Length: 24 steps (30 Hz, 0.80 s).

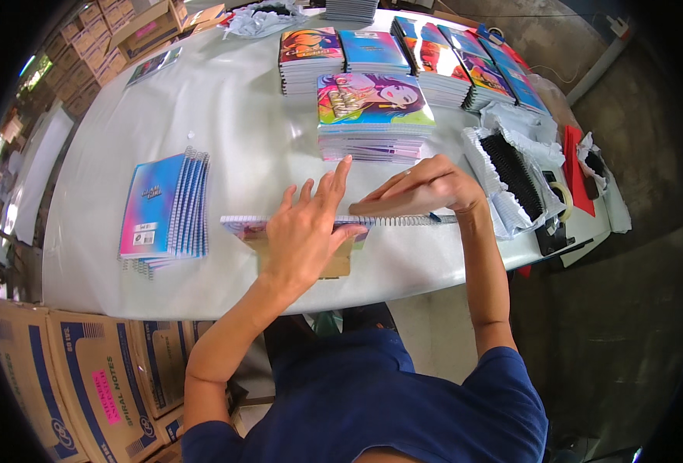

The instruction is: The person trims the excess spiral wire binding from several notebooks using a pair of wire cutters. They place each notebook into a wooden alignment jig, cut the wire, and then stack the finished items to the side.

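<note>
A notebook (245, 224) stands on its edge near the table's front, its spine facing up. My left hand (303, 231) straddles it, thumb on the near side and fingers stretched over the far side. A wire spiral coil (405, 221) runs along the spine and sticks out past the notebook's right end. Just above the coil is my right hand (434, 185); its fingers are smeared by motion, so their grip is unclear. Below the notebook shows a brown block (334, 266), partly hidden by my left hand. Beyond my hands lies a stack of colourful notebooks (376, 100).
Spiral notebooks (156, 204) lie fanned at left. More notebook stacks (311, 58) line the far side. At right, black coils (511, 166) sit in crumpled wrapping beside a tape roll (561, 199). Cardboard boxes (102, 378) stand below the table's left front edge.
</note>
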{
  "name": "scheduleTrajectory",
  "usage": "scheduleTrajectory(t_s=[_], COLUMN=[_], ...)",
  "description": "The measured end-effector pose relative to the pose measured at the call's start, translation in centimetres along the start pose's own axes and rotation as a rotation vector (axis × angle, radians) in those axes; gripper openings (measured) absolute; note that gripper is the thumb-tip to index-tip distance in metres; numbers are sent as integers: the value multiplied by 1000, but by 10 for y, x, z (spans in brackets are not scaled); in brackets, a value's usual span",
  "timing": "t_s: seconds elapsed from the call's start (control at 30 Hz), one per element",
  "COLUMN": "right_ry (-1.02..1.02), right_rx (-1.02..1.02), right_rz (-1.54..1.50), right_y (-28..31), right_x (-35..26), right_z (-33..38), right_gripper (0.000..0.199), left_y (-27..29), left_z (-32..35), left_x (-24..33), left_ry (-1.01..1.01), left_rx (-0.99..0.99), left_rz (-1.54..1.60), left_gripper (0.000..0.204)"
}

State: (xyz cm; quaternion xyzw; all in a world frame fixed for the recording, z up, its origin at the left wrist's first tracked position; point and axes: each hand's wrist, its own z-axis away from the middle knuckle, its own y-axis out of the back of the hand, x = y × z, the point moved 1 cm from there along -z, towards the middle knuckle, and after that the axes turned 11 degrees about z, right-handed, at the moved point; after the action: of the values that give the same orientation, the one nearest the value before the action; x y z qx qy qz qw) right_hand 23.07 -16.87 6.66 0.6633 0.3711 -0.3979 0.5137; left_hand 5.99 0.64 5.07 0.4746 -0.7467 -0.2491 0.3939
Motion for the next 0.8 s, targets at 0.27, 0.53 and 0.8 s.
scheduleTrajectory(t_s=[0.27,0.53,0.8], right_ry=[67,-59,-118], right_rx=[6,33,23], right_rz=[-133,-63,22], right_y=[-13,-24,-31], right_x=[4,7,12], right_z=[-17,-33,-51], right_gripper=[46,46,46], left_y=[8,21,30], left_z=[8,10,16], left_x=[-13,-19,-26], left_ry=[43,51,82], left_rx=[38,42,52], left_rz=[-31,-28,-31], left_gripper=[104,104,104])
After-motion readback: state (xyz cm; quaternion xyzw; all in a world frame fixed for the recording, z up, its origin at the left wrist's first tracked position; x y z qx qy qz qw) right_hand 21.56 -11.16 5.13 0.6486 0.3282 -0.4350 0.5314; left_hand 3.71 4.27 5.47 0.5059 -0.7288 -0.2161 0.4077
